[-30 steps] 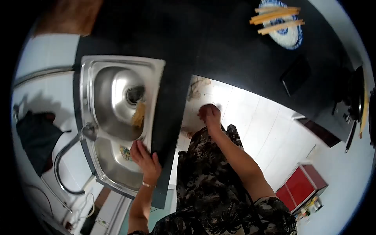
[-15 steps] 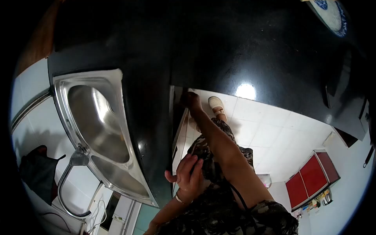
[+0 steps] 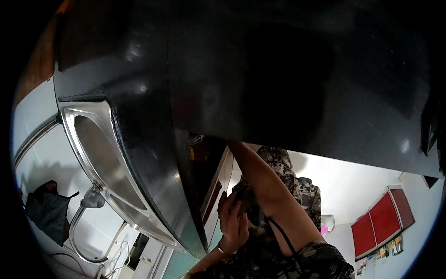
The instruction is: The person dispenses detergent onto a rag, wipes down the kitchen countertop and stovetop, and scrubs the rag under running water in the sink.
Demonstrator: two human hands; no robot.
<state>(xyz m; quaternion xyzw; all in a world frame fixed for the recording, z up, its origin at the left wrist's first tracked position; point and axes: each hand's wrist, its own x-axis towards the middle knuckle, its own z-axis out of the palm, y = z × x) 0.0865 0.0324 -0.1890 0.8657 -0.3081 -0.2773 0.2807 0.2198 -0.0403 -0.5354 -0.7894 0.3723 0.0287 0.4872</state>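
Note:
My left hand (image 3: 233,225) is held in front of my body with its fingers loosely spread and nothing in it. A bracelet circles its wrist. My right forearm (image 3: 260,174) stretches forward and passes under the edge of the black countertop (image 3: 297,116); the counter hides the hand itself. Beside that arm, a cabinet door (image 3: 214,195) stands open below the counter. Inside the dark cabinet opening, a shiny metal item (image 3: 196,139) and a small orange item (image 3: 191,154) show in part, too dim to name.
A steel sink (image 3: 111,114) with a faucet (image 3: 93,197) is set into the counter on the left. A dark cloth bag (image 3: 49,209) hangs on the tiled wall. A red cabinet (image 3: 376,228) is at the far right above pale floor tiles.
My head has moved lower and closer to the counter. My right hand has gone from the cabinet door area to out of sight under the counter. The cabinet opening shows wider.

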